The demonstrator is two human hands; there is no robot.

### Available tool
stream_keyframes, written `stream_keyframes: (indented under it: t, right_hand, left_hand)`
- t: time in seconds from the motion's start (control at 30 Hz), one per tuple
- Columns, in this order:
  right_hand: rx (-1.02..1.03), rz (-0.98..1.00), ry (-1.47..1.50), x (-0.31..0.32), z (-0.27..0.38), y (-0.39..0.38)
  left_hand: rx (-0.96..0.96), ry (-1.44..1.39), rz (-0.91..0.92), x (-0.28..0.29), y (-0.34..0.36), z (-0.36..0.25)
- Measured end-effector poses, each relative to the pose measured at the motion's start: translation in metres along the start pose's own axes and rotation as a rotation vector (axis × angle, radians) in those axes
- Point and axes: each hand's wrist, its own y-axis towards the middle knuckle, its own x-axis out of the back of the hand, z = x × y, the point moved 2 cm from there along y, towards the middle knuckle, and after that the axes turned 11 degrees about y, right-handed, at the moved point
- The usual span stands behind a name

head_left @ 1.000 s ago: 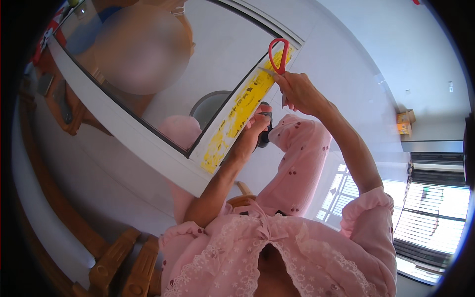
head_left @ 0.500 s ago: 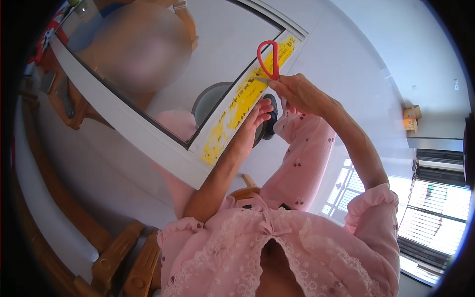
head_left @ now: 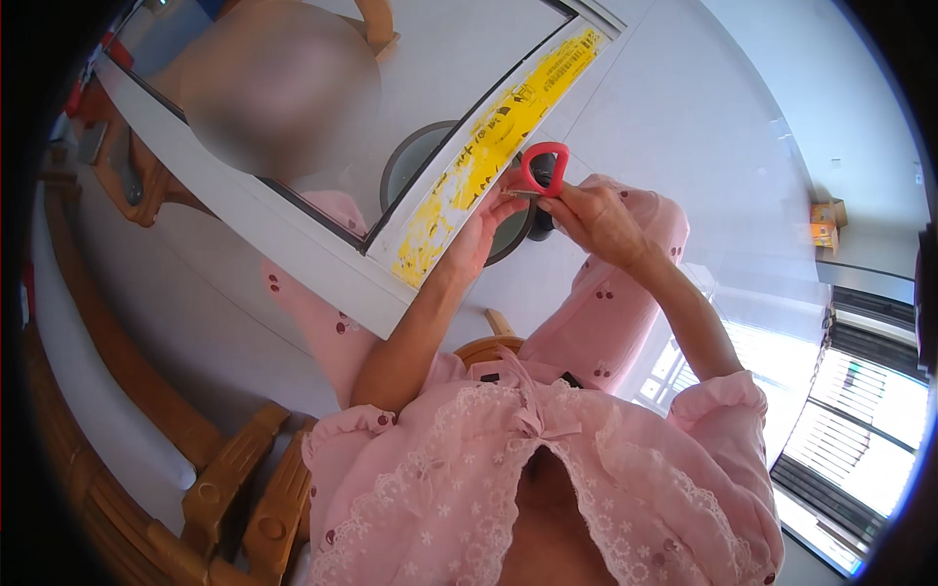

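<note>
My right hand is closed round a pair of scissors, its red handle loop standing up above the fingers. A short stretch of metal blade points left, toward my left hand. My left thumb and fingers meet around the blade's tip, partly hidden behind the handle. Just beyond both hands runs the white frame of a glass panel. A torn yellow label sticks along this frame bar, patchy and scraped toward its near end, more whole with dark print at the far end.
A round dark-rimmed container stands on the floor behind the frame. Carved wooden furniture is at the lower left, and a wooden stool is under me. An orange box lies by the right wall, near a barred window.
My right hand has drawn the scissors off the yellow label, down toward me. My left fingers, stretched out beside the frame before, now close at the blade.
</note>
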Motion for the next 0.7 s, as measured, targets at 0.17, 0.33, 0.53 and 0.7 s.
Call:
stream_keyframes:
  t: [0.17,0.33,0.53,0.7]
  right_hand:
    - [-0.001,-0.005,-0.217,-0.012,-0.012,0.0]
    - [-0.023,0.002,-0.146,-0.009,-0.008,-0.004]
    - [-0.102,-0.054,-0.247,0.025,-0.02,-0.012]
    - [-0.369,-0.407,0.263,0.072,-0.011,0.017]
  left_hand:
    - [-0.079,0.227,-0.009,-0.001,0.0,-0.002]
    - [-0.074,0.539,-0.059,-0.007,-0.005,-0.01]
    - [-0.165,0.639,-0.205,0.027,-0.007,-0.011]
    - [-0.455,1.138,-0.069,0.08,0.002,0.017]
